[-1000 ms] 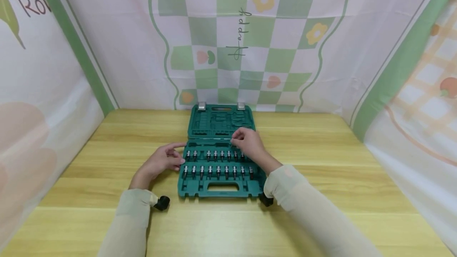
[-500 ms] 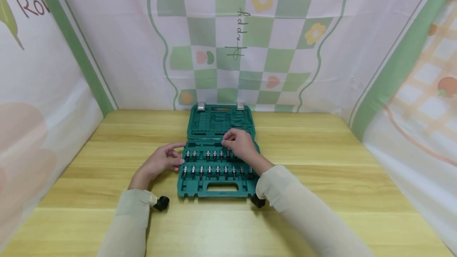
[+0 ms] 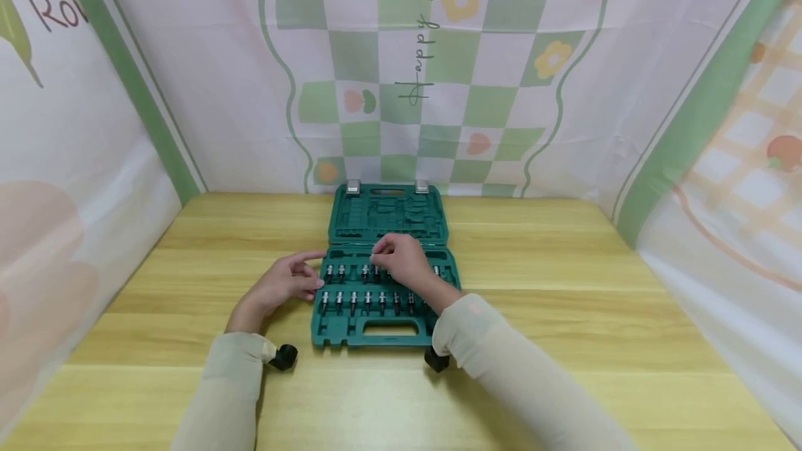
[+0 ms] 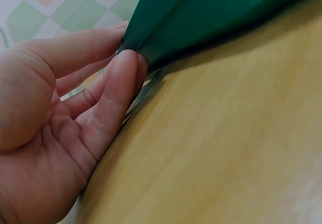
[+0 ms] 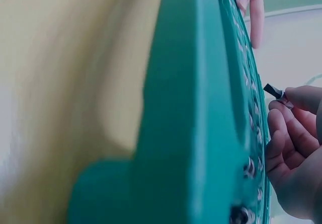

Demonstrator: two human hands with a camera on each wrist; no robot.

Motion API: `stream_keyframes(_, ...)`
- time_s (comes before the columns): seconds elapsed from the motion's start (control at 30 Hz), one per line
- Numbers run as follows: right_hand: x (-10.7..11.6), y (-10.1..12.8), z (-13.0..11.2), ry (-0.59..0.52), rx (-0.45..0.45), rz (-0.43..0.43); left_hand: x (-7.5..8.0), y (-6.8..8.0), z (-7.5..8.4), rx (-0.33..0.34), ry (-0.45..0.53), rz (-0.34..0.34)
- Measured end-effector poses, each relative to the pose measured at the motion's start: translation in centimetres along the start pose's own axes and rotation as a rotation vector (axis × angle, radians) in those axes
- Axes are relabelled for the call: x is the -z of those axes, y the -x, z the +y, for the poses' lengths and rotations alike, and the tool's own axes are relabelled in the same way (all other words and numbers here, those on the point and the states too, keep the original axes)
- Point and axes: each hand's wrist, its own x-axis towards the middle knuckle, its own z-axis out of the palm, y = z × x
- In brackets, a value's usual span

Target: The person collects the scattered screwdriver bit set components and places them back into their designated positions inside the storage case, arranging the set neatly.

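Observation:
A green plastic tool case (image 3: 390,336) lies unfolded on the table, with two rows of silver-and-black socket bits (image 3: 367,301) in its near half. My left hand (image 3: 289,280) holds the case's left edge; in the left wrist view, thumb and fingertips (image 4: 123,65) meet at the green side wall. Over the upper row is my right hand (image 3: 404,262), which hides part of that row. It pinches one loose socket bit (image 5: 276,92) between thumb and fingers, dark tip pointing outward in the right wrist view. The upper row has a vacant slot between its left pair and the other bits.
The case's lid half (image 3: 388,213), with silver latches (image 3: 354,186), lies at the back by the patterned curtain (image 3: 438,110). Wooden table (image 3: 539,249) surrounds the case. A black wrist camera (image 3: 436,359) hangs from the right sleeve, close to the case's front edge.
My right hand has moved left along the upper row with the socket bit, and slightly nearer. Bits at the row's right end have come into sight. My left hand has stayed at the edge.

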Motion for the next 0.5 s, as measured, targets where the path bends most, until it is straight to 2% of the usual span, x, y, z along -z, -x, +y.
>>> stream_keyframes(0.27, -1.4, 0.1, -0.8, -0.005, 0.010, -0.027, 0.0, 0.0, -0.1, 0.002, 0.004, -0.001)
stream_keyframes(0.5, -2.4, 0.0, -1.6, 0.037, -0.007, -0.021, 0.0, -0.1, -0.1, 0.009, 0.004, 0.005)
